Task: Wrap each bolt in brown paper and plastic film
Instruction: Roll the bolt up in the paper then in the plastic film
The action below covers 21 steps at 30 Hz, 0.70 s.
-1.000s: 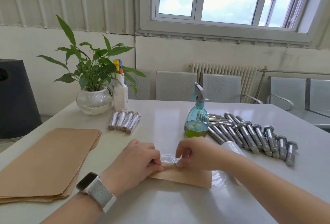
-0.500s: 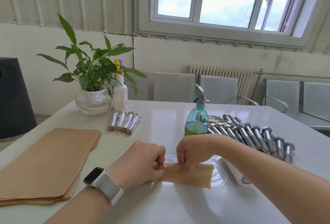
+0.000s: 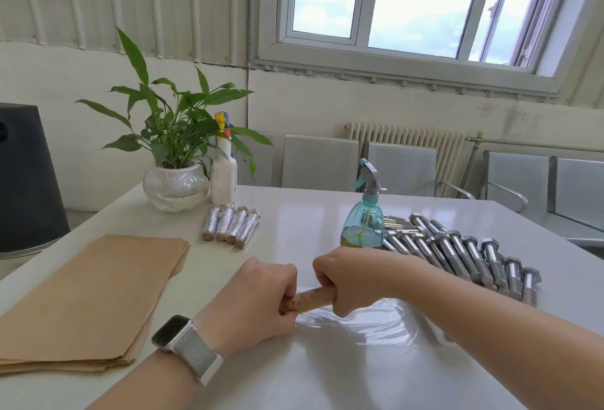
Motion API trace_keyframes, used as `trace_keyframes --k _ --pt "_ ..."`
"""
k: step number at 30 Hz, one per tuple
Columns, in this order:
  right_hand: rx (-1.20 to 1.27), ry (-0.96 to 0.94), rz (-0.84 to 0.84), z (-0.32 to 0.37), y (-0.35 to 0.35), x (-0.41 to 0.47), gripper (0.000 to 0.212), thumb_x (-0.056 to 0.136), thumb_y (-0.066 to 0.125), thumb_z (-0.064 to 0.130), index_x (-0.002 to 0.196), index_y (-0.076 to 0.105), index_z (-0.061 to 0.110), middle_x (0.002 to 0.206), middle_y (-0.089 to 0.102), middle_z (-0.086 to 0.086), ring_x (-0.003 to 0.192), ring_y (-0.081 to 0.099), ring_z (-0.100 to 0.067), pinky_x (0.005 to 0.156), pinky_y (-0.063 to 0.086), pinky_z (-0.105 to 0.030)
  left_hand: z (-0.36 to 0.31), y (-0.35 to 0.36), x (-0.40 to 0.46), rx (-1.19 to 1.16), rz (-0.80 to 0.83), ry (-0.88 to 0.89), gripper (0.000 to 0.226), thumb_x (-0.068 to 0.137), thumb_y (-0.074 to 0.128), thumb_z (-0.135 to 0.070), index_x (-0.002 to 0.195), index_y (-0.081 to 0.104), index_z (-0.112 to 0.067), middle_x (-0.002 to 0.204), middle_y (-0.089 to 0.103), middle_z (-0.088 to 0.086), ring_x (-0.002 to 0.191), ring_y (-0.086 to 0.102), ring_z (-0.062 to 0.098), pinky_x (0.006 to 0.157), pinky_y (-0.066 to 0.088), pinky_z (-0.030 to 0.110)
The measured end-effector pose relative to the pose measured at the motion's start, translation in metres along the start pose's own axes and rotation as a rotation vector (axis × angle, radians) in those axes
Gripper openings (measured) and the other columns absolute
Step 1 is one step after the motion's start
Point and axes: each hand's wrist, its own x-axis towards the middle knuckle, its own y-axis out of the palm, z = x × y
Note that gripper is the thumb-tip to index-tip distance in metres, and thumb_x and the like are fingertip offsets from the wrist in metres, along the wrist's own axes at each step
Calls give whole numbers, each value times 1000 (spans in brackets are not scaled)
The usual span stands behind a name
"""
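Observation:
A bolt rolled in brown paper [image 3: 312,299] lies across the near middle of the white table. My left hand [image 3: 261,298] grips its left end and my right hand [image 3: 346,279] grips its right end, fingers curled round it. A sheet of clear plastic film [image 3: 369,324] lies flat under and to the right of the roll. Several bare steel bolts [image 3: 464,256] lie in a row at the right. Several wrapped bolts [image 3: 233,226] lie side by side further back, near the plant. A stack of brown paper sheets [image 3: 88,298] sits at the left.
A teal spray bottle [image 3: 362,217] stands just behind my right hand. A potted plant in a glass bowl [image 3: 176,186] and a white bottle [image 3: 224,174] stand at the back left. Metal chairs [image 3: 402,168] line the table's far side.
The flat brown paper has been rolled up round the bolt into a tight tube. Both hands now clasp its ends instead of pinching the paper's edge.

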Motion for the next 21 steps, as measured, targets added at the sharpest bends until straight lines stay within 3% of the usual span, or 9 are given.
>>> trace_keyframes --k 4,8,10,16,21 --pt "-144 -24 -172 3 14 -4 20 80 58 20 94 44 17 93 57 -2 76 55 -23 56 37 -32 -10 4 -1 167 -161 131 20 57 62 -20 65 44 -21 56 46 -8 49 41 14 57 43 29" --pt "-64 -3 -300 -7 25 -11 21 79 55 23 92 38 20 79 54 4 72 51 -25 54 25 -31 -9 4 1 221 -353 211 8 62 59 -14 67 52 -15 60 48 -4 53 44 20 56 42 34" --pt "83 43 -335 -15 26 -17 25 77 57 23 86 34 26 73 48 9 65 47 -18 52 29 -30 -9 2 3 223 -404 221 8 64 61 -14 69 55 -15 63 50 -4 55 45 19 58 41 33" --pt "363 62 -360 -24 45 -27 46 74 78 32 76 32 35 79 43 17 69 40 2 60 34 -19 -9 11 5 254 -301 250 10 62 64 -12 68 58 -17 63 56 -6 56 52 18 59 43 33" --pt "463 33 -481 -24 71 -36 17 86 68 27 95 54 29 89 46 23 84 43 13 72 35 -6 -9 14 7 246 -187 247 11 60 64 -15 66 57 -20 61 56 -8 56 53 15 64 38 27"
